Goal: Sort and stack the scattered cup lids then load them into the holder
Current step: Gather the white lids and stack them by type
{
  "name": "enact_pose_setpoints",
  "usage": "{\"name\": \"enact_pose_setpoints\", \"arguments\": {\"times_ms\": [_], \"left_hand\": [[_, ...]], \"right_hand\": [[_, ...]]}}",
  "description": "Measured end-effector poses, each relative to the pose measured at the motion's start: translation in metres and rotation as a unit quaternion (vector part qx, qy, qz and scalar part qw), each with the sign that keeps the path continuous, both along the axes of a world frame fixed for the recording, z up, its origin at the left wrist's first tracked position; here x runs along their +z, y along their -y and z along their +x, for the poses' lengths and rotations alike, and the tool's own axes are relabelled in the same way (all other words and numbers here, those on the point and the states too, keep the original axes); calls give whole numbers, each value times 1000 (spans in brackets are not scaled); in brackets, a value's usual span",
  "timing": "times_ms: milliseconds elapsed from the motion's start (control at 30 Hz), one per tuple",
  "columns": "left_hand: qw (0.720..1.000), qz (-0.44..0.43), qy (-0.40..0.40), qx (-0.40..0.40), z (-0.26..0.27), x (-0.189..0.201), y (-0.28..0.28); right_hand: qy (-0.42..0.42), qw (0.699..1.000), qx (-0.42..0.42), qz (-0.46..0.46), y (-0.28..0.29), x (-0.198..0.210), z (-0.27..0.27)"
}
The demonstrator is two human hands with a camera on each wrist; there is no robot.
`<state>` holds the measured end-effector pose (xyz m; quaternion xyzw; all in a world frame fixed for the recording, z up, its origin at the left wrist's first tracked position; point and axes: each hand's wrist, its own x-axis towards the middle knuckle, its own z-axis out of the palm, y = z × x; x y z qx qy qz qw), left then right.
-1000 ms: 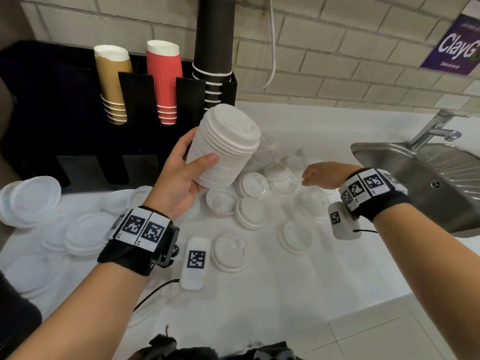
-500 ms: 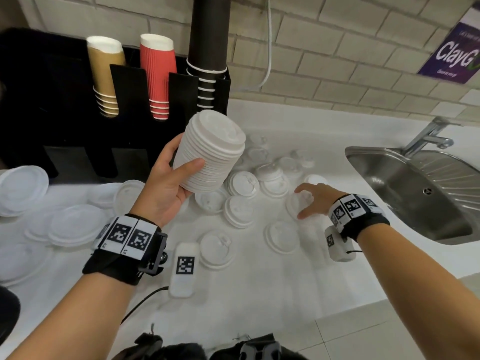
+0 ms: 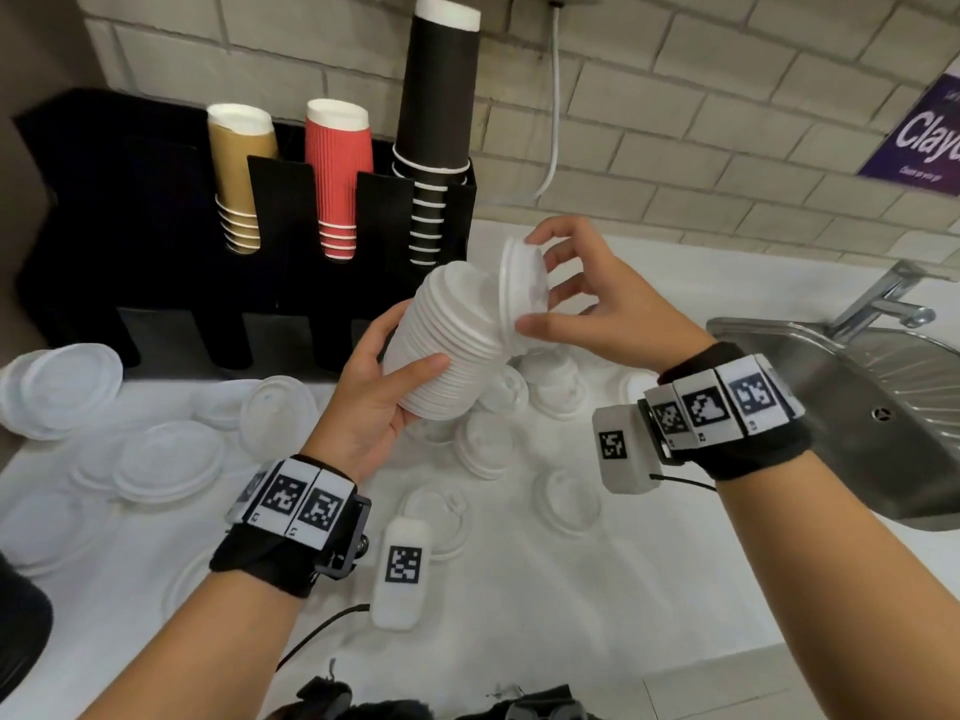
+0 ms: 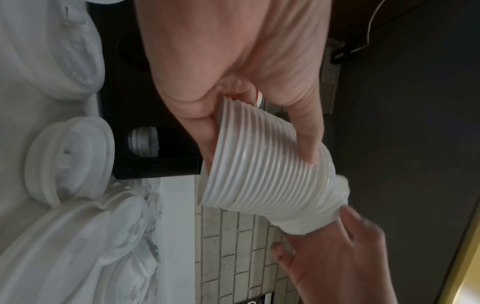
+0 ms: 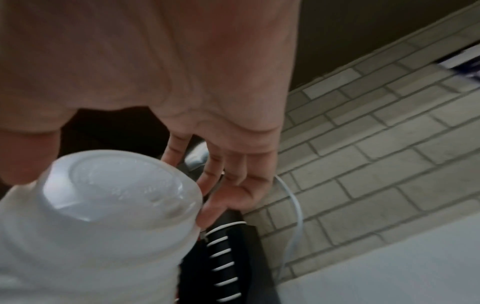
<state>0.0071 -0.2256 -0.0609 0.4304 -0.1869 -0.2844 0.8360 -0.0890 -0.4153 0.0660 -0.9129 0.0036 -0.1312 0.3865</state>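
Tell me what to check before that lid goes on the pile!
1. Left hand grips the tall stack of white plastic cup lids firmly: ok.
2. Right hand has a grip on the single white plastic lid by its rim: ok.
3. Lid lined up flat with the stack's top: not ok, it is tilted on edge.
4. Lid is the same size as the stack: cannot tell.
5. More small white lids on the white counter left to collect: ok.

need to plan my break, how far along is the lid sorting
Partly done. The left hand grips a tall lid stack. The right hand pinches one more lid at its top. Left: many loose lids on the counter, and loading the holder.
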Motion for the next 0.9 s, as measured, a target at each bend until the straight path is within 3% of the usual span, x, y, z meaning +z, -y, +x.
{"name": "enact_pose_setpoints", "arguments": {"times_ms": [167,367,733,800,900], "left_hand": [[1000,12,22,-5,-1,2,-1],[998,19,44,-27,0,4,-6],[999,11,21,-27,-1,3,-1],[1000,6,13,-27,-1,4,-1],[1000,-12,1,-25,2,6,-2]], "right_hand": [[-8,996,41,-74,-10,3,13],[-50,992,54,-106,-7,5,20],[-45,988,65,-132,-10,6,19],[-48,992,43,-107,-2,7,17],[-30,997,-66,-4,33,4,14]]}}
